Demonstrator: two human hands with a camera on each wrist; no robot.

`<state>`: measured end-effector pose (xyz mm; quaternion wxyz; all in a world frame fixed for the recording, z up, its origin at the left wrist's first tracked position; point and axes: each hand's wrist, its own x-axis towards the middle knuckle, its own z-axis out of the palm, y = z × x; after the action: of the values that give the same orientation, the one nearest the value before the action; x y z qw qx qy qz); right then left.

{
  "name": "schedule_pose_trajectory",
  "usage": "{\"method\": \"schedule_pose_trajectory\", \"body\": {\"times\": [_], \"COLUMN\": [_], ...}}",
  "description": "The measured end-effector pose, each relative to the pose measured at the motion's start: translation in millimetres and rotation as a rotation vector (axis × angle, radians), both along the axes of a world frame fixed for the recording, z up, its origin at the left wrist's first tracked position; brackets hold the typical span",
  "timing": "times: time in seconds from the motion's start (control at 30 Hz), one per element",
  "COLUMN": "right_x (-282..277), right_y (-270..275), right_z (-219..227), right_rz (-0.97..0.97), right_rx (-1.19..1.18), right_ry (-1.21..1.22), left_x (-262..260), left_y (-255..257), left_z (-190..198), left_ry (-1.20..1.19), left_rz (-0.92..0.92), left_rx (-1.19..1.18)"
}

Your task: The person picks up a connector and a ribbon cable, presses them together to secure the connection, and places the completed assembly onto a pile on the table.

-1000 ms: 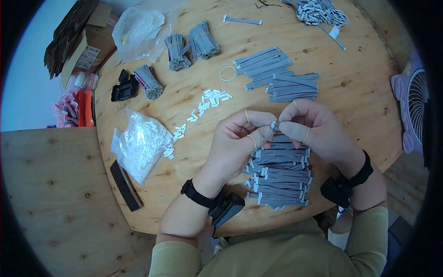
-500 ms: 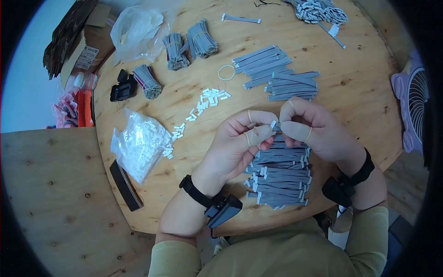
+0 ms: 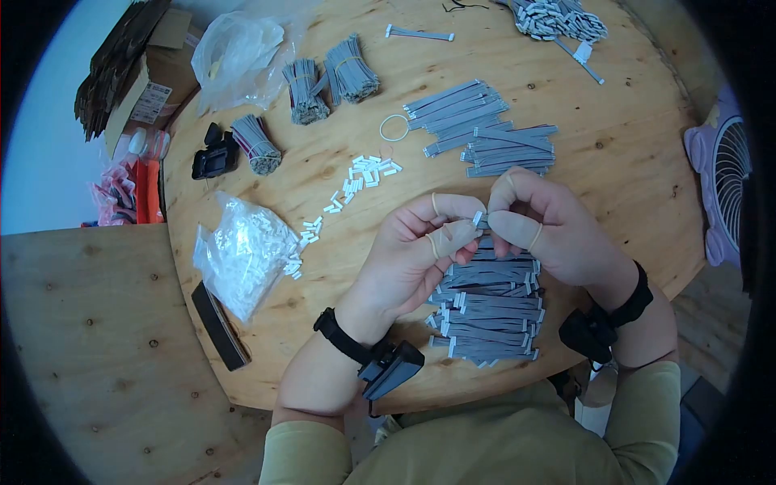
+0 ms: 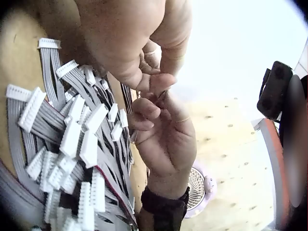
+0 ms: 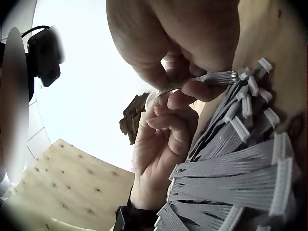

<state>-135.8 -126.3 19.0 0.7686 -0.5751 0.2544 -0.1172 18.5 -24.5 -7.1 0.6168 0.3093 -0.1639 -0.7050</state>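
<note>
Above the table the two hands meet tip to tip. My left hand (image 3: 416,242), with pale finger cots on thumb and index finger, pinches a small white connector (image 3: 478,218). A short grey ribbon cable (image 5: 209,78) lies in the fingers of my right hand (image 3: 554,218), its crimped end sticking out past them in the right wrist view. The fingertips partly hide where cable and connector meet. Right below the hands lies a stack of grey ribbon cables (image 3: 493,311) with white connectors (image 4: 72,137) on their ends.
Loose white connectors (image 3: 370,170) and a clear bag of them (image 3: 250,255) lie to the left. Banded cable bundles (image 3: 352,69) stand farther back, near a black case (image 3: 215,158). More flat cables (image 3: 461,113) lie behind the hands. A purple fan (image 3: 719,186) stands at the right edge.
The white connector has turned and shows more clearly between the left fingertips than a second ago. Both hands stay in nearly the same place, still pinching.
</note>
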Motion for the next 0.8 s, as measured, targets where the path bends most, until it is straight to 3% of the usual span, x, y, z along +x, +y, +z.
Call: {"method": "schedule_pose_trajectory", "body": {"times": [0.8], "right_x": [-0.3], "right_y": [3.4], "right_z": [-2.2], "right_rz": [-0.07], "right_rx": [-0.084], "right_ry": [0.027], "left_x": [-5.4], "left_y": [1.9], "left_z": [-1.3], "left_ry": [-0.115], "left_rz": [0.077], "left_rx": [-0.024]}}
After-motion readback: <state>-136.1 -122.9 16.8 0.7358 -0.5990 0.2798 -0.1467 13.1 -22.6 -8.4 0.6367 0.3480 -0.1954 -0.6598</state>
